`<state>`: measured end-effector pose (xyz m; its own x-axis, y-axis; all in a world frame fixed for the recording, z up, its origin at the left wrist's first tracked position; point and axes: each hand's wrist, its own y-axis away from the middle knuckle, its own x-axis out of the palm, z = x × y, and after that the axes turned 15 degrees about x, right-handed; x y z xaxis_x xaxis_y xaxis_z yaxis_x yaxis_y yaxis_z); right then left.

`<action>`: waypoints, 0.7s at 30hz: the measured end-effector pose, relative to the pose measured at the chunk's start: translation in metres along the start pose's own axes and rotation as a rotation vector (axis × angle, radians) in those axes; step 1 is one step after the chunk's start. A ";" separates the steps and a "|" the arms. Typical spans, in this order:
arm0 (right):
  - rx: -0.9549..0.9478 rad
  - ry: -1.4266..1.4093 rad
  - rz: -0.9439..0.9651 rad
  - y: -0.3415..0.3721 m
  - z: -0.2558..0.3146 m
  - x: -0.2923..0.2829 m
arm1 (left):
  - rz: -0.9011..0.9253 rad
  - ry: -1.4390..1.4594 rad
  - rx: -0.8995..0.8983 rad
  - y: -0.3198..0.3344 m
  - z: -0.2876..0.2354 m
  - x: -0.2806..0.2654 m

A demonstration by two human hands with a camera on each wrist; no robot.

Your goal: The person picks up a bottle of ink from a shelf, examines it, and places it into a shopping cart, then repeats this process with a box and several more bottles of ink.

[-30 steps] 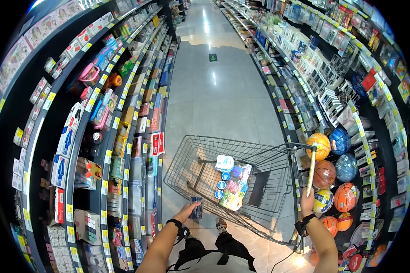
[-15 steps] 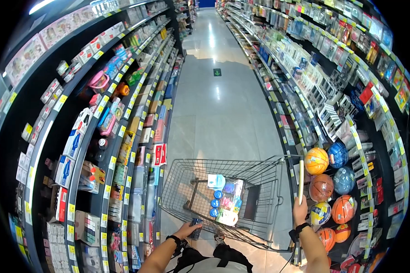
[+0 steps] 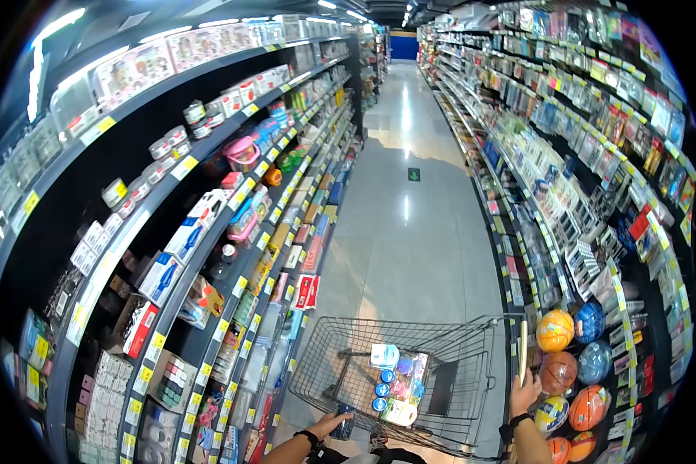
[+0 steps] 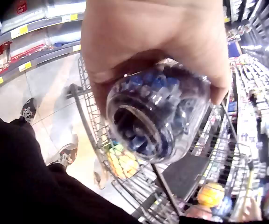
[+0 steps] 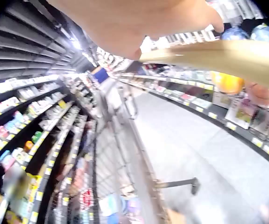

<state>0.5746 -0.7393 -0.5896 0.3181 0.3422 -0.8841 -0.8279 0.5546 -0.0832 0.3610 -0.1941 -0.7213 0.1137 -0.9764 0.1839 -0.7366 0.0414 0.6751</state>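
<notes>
My left hand (image 3: 329, 427) grips a clear plastic jar (image 4: 158, 112) holding small blue and clear pieces. In the head view the jar (image 3: 345, 421) is beside the near left side of the shopping cart (image 3: 325, 371). My right hand (image 3: 524, 393) holds the pale cart handle (image 3: 523, 348) at its lower part; the right wrist view shows that handle (image 5: 218, 56) under the hand. Inside the cart are a white-and-blue package (image 3: 384, 356), several blue-lidded containers (image 3: 380, 404) in a row, and colourful packs (image 3: 402, 390).
Stocked shelves run along the left (image 3: 178, 224) and right (image 3: 510, 162) sides of a grey tiled aisle (image 3: 402, 240). Basketballs, including a yellow one (image 3: 555, 330), sit on the right shelf close to my right hand. A red-and-white package (image 3: 305, 292) juts from the left shelf.
The head view has tilted up and turned left, so the cart and both hands sit lower in it and more ceiling shows. Each hand keeps its hold on the jar and the handle.
</notes>
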 end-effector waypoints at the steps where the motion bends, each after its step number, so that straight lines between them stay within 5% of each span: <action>1: -0.078 -0.077 -0.088 0.005 0.017 -0.001 | 0.018 -0.010 -0.044 0.005 -0.006 -0.004; 2: -0.154 -0.154 -0.174 0.012 0.035 -0.001 | 0.036 -0.021 -0.089 0.009 -0.013 -0.007; 6: -0.320 -0.518 0.046 0.087 0.196 -0.036 | 0.144 -0.091 0.039 0.061 -0.080 -0.005; 9: -0.334 -0.848 0.229 0.143 0.294 -0.034 | 0.439 0.012 0.240 0.096 -0.128 0.000; 11: -0.594 -0.821 0.159 0.179 0.348 -0.044 | 0.625 0.041 0.561 0.159 -0.204 0.040; 12: -0.733 -0.836 0.154 0.193 0.373 -0.051 | 0.738 0.002 0.576 0.171 -0.223 0.045; 15: -0.679 -1.124 0.443 0.238 0.430 -0.058 | 0.692 0.076 0.773 0.182 -0.225 0.056; 18: -0.383 -1.457 0.819 0.274 0.470 -0.055 | 0.499 0.113 0.900 0.194 -0.225 0.053; 21: -0.429 -1.447 1.177 0.294 0.486 -0.060 | 0.371 0.058 1.051 0.198 -0.223 0.041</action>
<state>0.5365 -0.2276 -0.3375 -0.5088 0.7548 0.4141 -0.8506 -0.5150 -0.1064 0.3681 -0.1786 -0.4211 -0.2200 -0.9282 0.3001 -0.9260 0.1020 -0.3634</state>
